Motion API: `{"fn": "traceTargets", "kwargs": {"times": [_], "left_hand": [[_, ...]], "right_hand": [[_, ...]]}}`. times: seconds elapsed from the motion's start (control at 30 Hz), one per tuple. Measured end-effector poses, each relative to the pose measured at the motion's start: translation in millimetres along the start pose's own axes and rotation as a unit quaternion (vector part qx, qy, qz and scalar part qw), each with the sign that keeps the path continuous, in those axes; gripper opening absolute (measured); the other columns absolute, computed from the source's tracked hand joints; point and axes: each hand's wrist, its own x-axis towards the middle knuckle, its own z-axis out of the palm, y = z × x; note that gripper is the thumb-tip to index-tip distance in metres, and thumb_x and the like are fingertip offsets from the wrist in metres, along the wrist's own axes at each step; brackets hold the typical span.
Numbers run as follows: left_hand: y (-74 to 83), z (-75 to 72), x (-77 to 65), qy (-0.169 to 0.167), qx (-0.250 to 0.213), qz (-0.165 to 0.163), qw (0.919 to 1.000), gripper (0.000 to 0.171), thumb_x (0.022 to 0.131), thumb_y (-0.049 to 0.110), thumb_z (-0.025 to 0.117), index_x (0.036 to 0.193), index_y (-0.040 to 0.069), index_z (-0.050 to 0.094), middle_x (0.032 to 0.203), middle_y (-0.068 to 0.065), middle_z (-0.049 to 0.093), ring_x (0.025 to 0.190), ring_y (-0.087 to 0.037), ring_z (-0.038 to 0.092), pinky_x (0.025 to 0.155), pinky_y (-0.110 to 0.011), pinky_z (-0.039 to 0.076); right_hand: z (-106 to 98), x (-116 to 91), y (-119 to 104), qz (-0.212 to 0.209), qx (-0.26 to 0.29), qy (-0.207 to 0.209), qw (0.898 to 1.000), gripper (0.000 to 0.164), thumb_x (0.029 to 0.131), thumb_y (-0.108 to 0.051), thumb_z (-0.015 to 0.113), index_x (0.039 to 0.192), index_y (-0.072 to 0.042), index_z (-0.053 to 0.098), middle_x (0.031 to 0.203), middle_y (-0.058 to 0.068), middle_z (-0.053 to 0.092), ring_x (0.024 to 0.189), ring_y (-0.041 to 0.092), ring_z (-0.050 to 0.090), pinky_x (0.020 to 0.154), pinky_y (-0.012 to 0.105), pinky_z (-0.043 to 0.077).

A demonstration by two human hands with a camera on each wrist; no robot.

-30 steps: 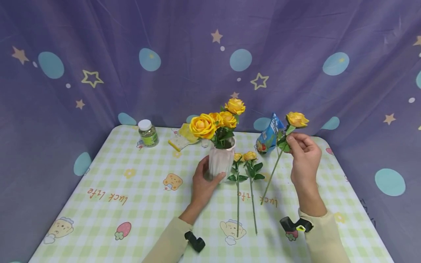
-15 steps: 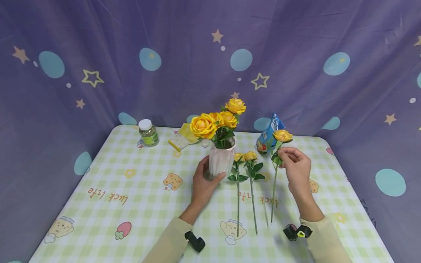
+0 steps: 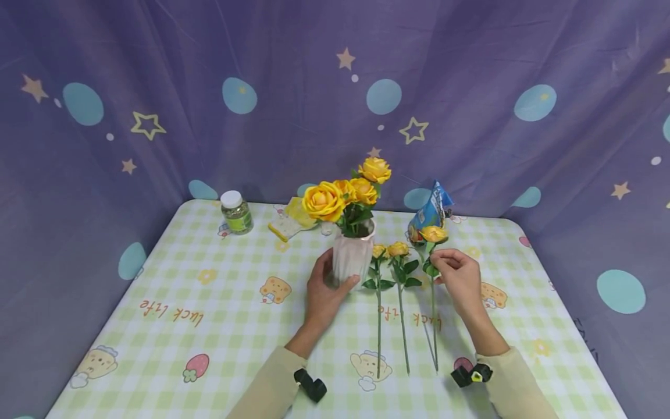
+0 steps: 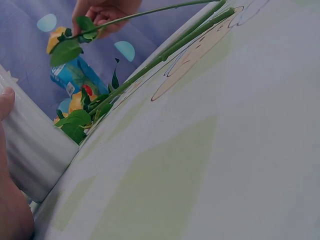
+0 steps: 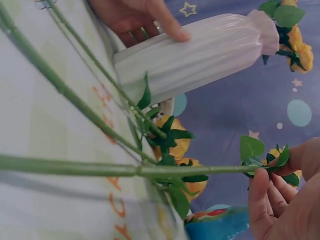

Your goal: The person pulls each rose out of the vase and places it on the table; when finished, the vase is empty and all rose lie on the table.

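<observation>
My left hand grips the lower part of a white ribbed vase, its thumb across the front. Several yellow roses stand in the vase. With thumb and fingertips, my right hand pinches a single yellow rose by its stem just below the bloom, among the leaves. That stem slants down toward the tablecloth in the right wrist view. Between vase and right hand, two more yellow roses lie side by side, blooms away from me and stems toward me.
A blue snack bag stands behind the held rose. At the back left are a jar with a white lid and a yellow-and-white glove-like cloth. The checked tablecloth ends at a patterned purple curtain.
My right hand has moved left, toward me and lower with the rose, its stem now nearly parallel to the two lying ones. The left hand and vase have stayed put.
</observation>
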Motion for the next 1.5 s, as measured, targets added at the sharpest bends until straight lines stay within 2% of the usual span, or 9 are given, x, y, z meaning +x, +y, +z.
{"fn": "traceTargets", "kwargs": {"times": [0.1,0.37,0.7,1.0,1.3,1.5], "left_hand": [[-0.1,0.2,-0.3,-0.001,0.000,-0.001,1.0000,0.081,0.090,0.023,0.095,0.160,0.015,0.055,0.155,-0.010,0.063,0.145,-0.033,0.058,0.124,-0.060,0.042],[-0.6,0.5,-0.7,-0.001,-0.001,-0.003,1.0000,0.081,0.090,0.023,0.095,0.160,0.016,0.055,0.155,-0.009,0.063,0.146,-0.033,0.058,0.124,-0.059,0.041],[-3.1,0.1,-0.4,0.000,-0.002,0.003,1.0000,0.081,0.090,0.023,0.095,0.160,0.015,0.055,0.154,-0.010,0.064,0.145,-0.034,0.058,0.124,-0.060,0.041],[-1.8,0.3,-0.3,-0.001,-0.003,0.006,1.0000,0.081,0.091,0.024,0.094,0.160,0.015,0.054,0.155,-0.010,0.063,0.145,-0.034,0.058,0.124,-0.061,0.041],[0.2,0.3,0.1,-0.002,-0.002,-0.002,1.0000,0.081,0.091,0.022,0.094,0.160,0.015,0.054,0.155,-0.010,0.063,0.145,-0.033,0.058,0.124,-0.059,0.042],[-0.1,0.4,-0.7,0.000,-0.001,-0.001,1.0000,0.081,0.090,0.022,0.095,0.161,0.014,0.054,0.155,-0.010,0.064,0.145,-0.034,0.058,0.124,-0.059,0.042]], "right_hand": [[0.4,0.4,5.9,0.003,-0.015,-0.010,1.000,0.022,0.107,-0.013,0.073,0.120,0.004,0.075,0.091,-0.012,0.078,0.075,0.008,0.069,0.064,0.032,0.065],[2.6,0.5,18.6,0.010,-0.022,-0.018,1.000,0.022,0.106,-0.011,0.073,0.120,0.007,0.075,0.093,-0.007,0.081,0.074,0.006,0.070,0.060,0.028,0.063],[6.6,4.9,33.6,0.039,-0.061,-0.021,0.997,0.020,0.106,-0.010,0.071,0.117,0.006,0.077,0.090,-0.005,0.081,0.055,0.009,0.064,0.056,0.027,0.060],[7.6,12.7,47.4,0.044,-0.069,-0.027,0.996,0.024,0.107,-0.010,0.071,0.121,0.008,0.076,0.095,0.001,0.083,0.070,0.004,0.068,0.057,0.027,0.061],[4.7,20.6,58.6,0.045,-0.077,-0.027,0.996,0.023,0.105,-0.011,0.075,0.119,0.006,0.079,0.093,-0.007,0.082,0.076,0.001,0.069,0.056,0.026,0.062],[3.3,18.7,59.3,0.038,-0.100,-0.021,0.994,0.026,0.104,-0.017,0.078,0.120,0.003,0.080,0.095,-0.005,0.081,0.077,0.003,0.068,0.056,0.026,0.061]]}}
